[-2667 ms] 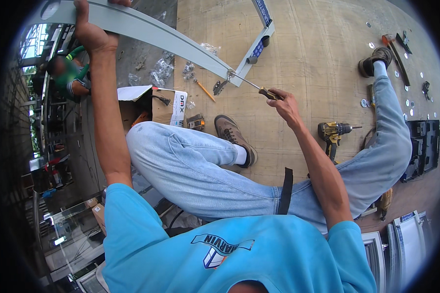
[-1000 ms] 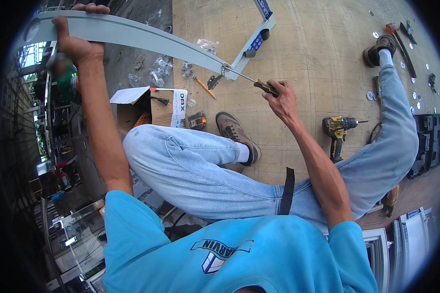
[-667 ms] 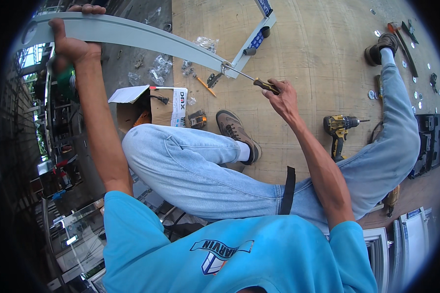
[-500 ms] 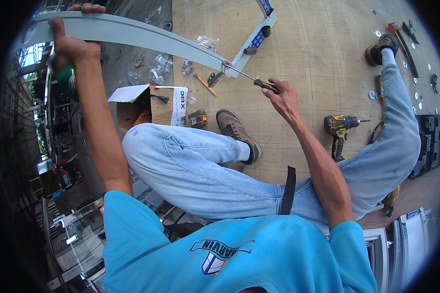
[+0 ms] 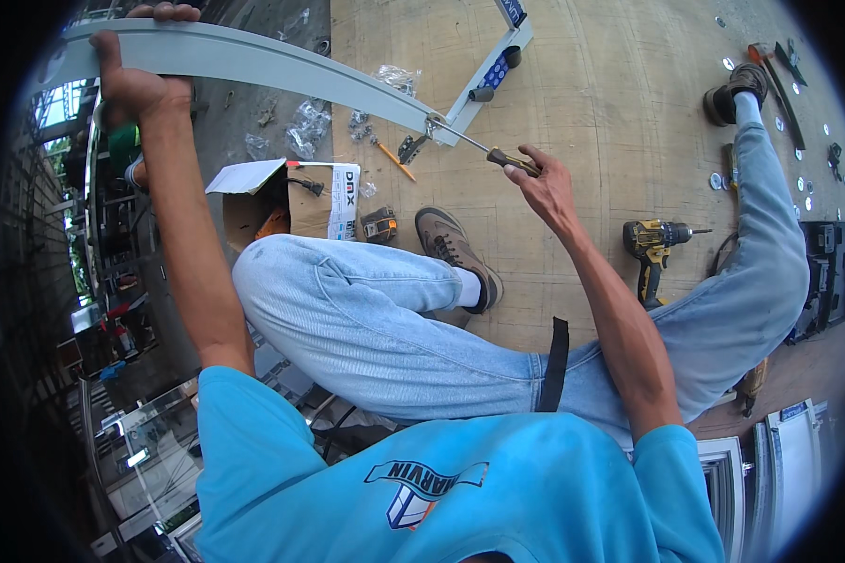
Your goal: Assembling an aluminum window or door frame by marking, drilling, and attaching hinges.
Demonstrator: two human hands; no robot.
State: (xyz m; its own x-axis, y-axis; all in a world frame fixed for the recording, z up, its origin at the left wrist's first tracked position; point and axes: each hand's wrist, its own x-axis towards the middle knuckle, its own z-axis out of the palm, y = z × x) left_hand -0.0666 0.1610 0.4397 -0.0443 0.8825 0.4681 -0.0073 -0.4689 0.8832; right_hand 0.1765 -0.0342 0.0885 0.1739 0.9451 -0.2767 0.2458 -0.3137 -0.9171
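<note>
My left hand (image 5: 145,80) grips a long grey-white metal profile (image 5: 263,68) near its far-left end, thumb below and fingers over the upper edge. In my right hand (image 5: 545,183) is a screwdriver (image 5: 514,161) with a yellow-and-black handle. Its shaft points left to the corner where the profile meets a second, shorter profile (image 5: 479,98). The tip is at a small metal fitting (image 5: 432,125) there; how it engages is too small to tell. A dark hinge-like bracket (image 5: 410,148) hangs just below this corner. Dark round pieces and blue tape sit along the shorter profile.
A cordless drill (image 5: 655,251) lies on the wooden board (image 5: 573,84), right of my arm. Near my left knee stand an open cardboard box (image 5: 253,211) and a tape measure (image 5: 379,225). A pencil (image 5: 394,161) and clear plastic bags (image 5: 307,129) lie beyond. Several round discs are scattered at far right.
My right hand's fingers have shifted slightly on the screwdriver handle. The left hand and profile have moved only a little. Behind my left forearm, a person's green-clad part has shifted.
</note>
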